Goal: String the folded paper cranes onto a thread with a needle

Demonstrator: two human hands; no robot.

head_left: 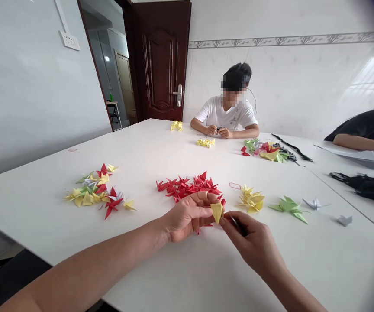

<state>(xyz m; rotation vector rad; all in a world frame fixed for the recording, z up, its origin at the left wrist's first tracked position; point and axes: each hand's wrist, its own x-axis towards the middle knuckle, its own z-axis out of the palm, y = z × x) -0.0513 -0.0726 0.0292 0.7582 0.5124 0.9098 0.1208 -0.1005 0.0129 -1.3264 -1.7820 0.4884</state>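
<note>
A small yellow folded-paper crane is held between the thumb and fingers of my left hand, above the table. My right hand is closed just to its right, with fingertips close against the crane's lower edge. A slim dark object shows in the right hand's grip, mostly hidden by the fingers; its kind is unclear. Behind my hands lies a pile of red paper cranes, partly covered by the left hand. Several yellow cranes lie right of the pile.
Mixed coloured cranes lie on the white table at left. A green crane and white ones are at right. Farther back are another mixed pile, black cords and a seated person; another person's arm shows right.
</note>
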